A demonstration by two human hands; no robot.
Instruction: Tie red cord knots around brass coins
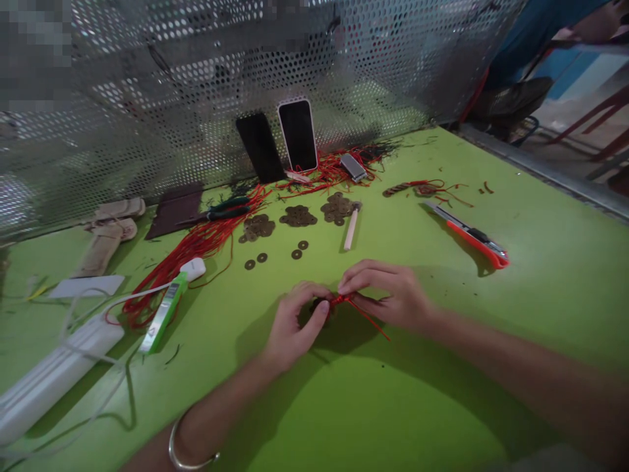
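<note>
My left hand (295, 328) is closed around a small dark bundle, mostly hidden by the fingers, that looks like the holed coins. From it comes a knotted red cord (340, 299), with a loose end trailing to the lower right. The thumb and fingertips of my right hand (393, 295) pinch this cord beside the knot. Beyond the hands lie three piles of holed coins (297, 216) and a few single coins (262, 258). A small hammer-like tool with a pale handle (350, 231) rests by the right pile.
A utility knife (474, 239) lies at the right, below a finished-looking coin string (405, 187). Red cords (196, 246), scissors (228, 211) and a green blade case (166, 313) spread leftward. Two phones (299, 134) lean on the perforated metal screen (196, 98). A white power strip (59, 373) sits at left.
</note>
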